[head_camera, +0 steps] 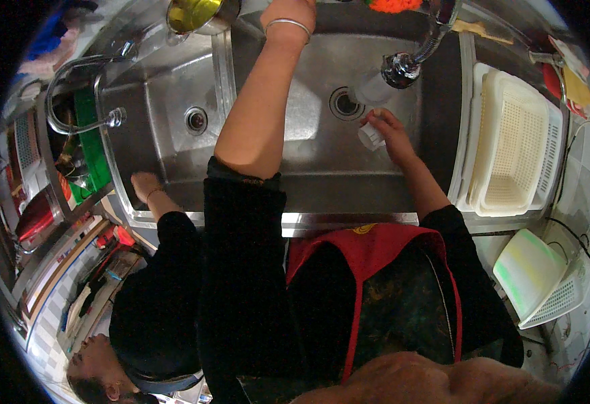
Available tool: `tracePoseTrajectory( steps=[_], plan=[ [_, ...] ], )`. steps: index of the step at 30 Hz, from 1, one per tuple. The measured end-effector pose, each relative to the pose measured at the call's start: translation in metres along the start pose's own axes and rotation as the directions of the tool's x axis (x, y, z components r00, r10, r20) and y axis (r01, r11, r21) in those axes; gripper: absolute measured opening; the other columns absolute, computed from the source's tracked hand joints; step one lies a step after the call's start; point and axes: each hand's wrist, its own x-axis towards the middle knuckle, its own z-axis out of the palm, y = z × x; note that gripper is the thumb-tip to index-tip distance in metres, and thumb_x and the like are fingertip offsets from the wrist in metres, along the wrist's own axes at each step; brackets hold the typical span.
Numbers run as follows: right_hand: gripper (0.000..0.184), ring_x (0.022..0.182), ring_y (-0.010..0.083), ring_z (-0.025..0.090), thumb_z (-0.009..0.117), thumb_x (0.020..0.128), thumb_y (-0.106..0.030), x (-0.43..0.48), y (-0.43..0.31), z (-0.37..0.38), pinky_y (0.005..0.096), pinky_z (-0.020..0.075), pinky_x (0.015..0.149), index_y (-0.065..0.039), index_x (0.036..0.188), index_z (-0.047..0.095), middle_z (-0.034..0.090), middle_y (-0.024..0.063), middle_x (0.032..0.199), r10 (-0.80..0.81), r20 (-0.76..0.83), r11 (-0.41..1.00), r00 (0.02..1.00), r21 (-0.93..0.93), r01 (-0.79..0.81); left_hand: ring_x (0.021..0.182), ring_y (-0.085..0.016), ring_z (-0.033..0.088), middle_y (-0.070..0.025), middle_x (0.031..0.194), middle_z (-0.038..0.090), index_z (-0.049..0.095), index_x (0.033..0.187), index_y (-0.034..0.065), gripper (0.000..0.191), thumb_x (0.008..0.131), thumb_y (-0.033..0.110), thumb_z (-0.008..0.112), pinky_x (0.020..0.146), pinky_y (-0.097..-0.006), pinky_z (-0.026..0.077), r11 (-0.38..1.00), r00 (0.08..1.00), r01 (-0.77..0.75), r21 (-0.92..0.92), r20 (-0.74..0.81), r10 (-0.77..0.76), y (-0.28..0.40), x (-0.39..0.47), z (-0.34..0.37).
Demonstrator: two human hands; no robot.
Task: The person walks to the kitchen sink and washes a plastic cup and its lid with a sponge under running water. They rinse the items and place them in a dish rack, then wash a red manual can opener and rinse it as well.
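My right hand [390, 132] grips a small white plastic cup-like piece [371, 137] over the right basin [302, 146] of a stainless steel sink. The piece is tilted, low and to the right of the drain [347, 103]. Just above it hangs the chrome spray head [401, 70] of a flexible tap, with a pale translucent blur below it that looks like running water. My left arm reaches across the sink to its far side. A metal bangle circles the wrist of my left hand [290, 12], whose fingers are cut off by the top edge, so any hold is hidden.
At left, a co-worker's hand [147, 187] is by the left basin [178, 156]. A curved tap [52, 96] arches there. A metal pot [226, 17] stands on the back rim. Nested white plastic baskets [514, 141] lie at right; a scourer-like orange thing [395, 4] is at the top.
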Motion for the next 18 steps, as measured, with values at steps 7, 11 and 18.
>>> tracePoseTrajectory(
  steps=[7, 11, 18],
  plan=[
    [0.024, 0.092, 0.0156, 0.061, 0.06, 0.092, -0.026, -0.005, -0.009, -0.001, 0.0292, 0.0467, 0.081, -0.008, 0.107, 0.059, 0.065, 0.0055, 0.099, 0.045, -0.012, 0.997, 0.999, -0.067, -0.045, 0.077, -0.039, 0.066, -0.0213, 0.08, 0.067, 0.069, 0.081, 0.0045, 0.051, 0.098, 0.041, 0.038, 0.069, -0.0498, 0.052, 1.0, 1.0, -0.01, -0.003, 0.009, 0.01, 0.0, 0.0, -0.003],
    [0.028, 0.093, 0.0162, 0.061, 0.06, 0.092, -0.029, -0.004, -0.01, -0.002, 0.0292, 0.0459, 0.082, -0.007, 0.109, 0.058, 0.065, 0.0059, 0.101, 0.064, -0.008, 0.996, 0.998, -0.061, -0.065, 0.077, -0.04, 0.065, -0.0217, 0.08, 0.067, 0.069, 0.082, 0.0041, 0.051, 0.098, 0.042, 0.039, 0.069, -0.0502, 0.052, 1.0, 1.0, -0.016, -0.007, 0.007, 0.016, -0.002, -0.003, -0.005],
    [0.034, 0.093, 0.0173, 0.062, 0.06, 0.092, -0.029, -0.003, -0.013, -0.002, 0.0296, 0.047, 0.081, -0.006, 0.117, 0.058, 0.065, 0.007, 0.104, 0.095, 0.004, 0.994, 0.995, -0.049, -0.094, 0.078, -0.04, 0.065, -0.0222, 0.081, 0.067, 0.069, 0.083, 0.0033, 0.052, 0.097, 0.044, 0.04, 0.07, -0.0508, 0.052, 1.0, 1.0, -0.024, -0.01, 0.018, 0.024, -0.005, -0.002, -0.005]
  ],
)
